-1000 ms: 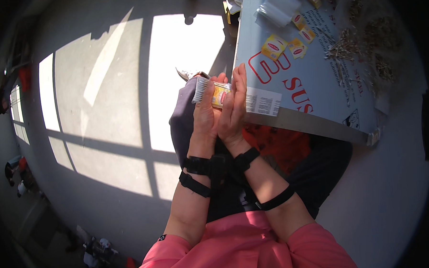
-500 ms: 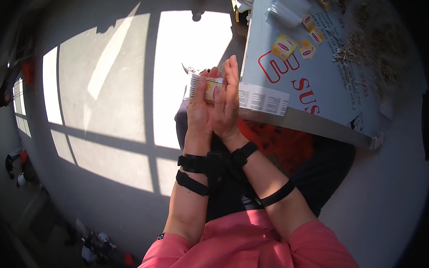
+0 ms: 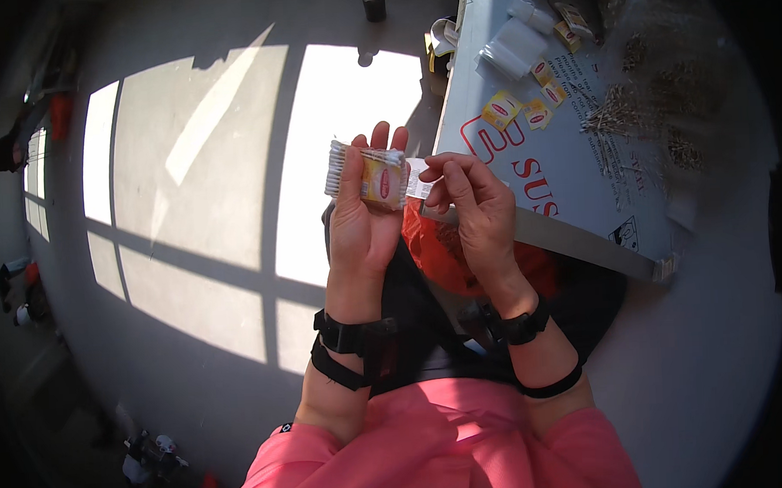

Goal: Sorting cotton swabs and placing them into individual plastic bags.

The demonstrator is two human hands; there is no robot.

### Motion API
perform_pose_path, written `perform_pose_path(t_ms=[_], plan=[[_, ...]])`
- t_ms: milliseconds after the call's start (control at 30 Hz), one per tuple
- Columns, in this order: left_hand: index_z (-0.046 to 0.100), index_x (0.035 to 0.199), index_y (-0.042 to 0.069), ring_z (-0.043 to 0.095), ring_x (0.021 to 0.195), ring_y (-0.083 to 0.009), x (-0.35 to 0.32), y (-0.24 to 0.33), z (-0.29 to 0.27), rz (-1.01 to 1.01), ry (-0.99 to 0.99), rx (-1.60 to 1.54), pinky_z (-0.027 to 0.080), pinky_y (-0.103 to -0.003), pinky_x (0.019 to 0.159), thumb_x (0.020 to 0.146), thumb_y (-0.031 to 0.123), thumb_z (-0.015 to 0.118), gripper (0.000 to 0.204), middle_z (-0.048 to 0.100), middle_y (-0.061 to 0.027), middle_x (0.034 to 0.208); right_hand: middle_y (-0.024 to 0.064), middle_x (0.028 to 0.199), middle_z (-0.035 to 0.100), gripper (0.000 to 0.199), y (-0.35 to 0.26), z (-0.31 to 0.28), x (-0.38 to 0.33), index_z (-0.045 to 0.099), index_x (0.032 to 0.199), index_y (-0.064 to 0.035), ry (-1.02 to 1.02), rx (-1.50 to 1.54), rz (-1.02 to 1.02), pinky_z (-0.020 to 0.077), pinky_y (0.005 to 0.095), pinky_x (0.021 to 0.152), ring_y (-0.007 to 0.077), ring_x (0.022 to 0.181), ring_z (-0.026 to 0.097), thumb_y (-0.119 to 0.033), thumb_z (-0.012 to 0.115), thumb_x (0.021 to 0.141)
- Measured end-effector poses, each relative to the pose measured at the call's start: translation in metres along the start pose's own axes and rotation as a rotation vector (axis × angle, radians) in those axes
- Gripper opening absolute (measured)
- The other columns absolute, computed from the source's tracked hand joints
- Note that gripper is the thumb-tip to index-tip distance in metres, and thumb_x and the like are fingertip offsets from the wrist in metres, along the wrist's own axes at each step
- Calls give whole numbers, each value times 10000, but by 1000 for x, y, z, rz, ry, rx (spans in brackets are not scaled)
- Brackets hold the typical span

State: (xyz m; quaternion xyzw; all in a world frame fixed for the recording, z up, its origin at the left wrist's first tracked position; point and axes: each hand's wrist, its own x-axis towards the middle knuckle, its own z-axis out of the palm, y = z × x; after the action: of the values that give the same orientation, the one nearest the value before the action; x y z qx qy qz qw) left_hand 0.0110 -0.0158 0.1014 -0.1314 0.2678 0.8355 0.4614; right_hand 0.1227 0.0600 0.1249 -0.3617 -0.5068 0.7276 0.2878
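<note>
A flat bundle of cotton swabs [image 3: 342, 169] with a yellow-and-pink label card [image 3: 381, 182] rests in my left hand [image 3: 360, 237]. The thumb presses across its front and the fingers support it from behind; clear plastic seems to cover it. White swab tips show along its left and upper right edges. Just right of the bundle, a small gap away, is my right hand [image 3: 481, 214]. Its fingers are curled, with the thumb close to the index finger; whether anything thin is between them cannot be made out.
On the right stands a pale blue printed board surface [image 3: 570, 158]. It carries yellow label cards [image 3: 502, 109], clear plastic sleeves [image 3: 513, 48] and loose swabs [image 3: 612, 112]. An orange-red bag or cloth [image 3: 435, 251] lies below its edge. A dark bottle-like object [image 3: 373, 2] stands on the floor.
My hands were together around the swab bundle. The right hand has come away to the right with its fingers curling, while the left hand keeps the bundle, now more fully visible.
</note>
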Motion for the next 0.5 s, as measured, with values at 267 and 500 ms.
perform_pose_path(t_ms=[267,500], plan=[[541,1235,38,530,1270,-316,-79,-15,62,92,-115,87,436,-438,1082,998,212,577,296,576,-187,1314,21,870,599,170,-72,-5,-66,640,918,-4,87,-266,-260,476,225,609,70,685,564,-72,771,834],[581,1220,18,564,1232,-298,-137,-37,88,162,-233,149,458,-417,1053,999,193,578,282,604,-189,1283,5,838,661,99,-95,-18,-122,624,921,-13,131,-280,-260,498,198,691,43,782,614,-12,713,876]])
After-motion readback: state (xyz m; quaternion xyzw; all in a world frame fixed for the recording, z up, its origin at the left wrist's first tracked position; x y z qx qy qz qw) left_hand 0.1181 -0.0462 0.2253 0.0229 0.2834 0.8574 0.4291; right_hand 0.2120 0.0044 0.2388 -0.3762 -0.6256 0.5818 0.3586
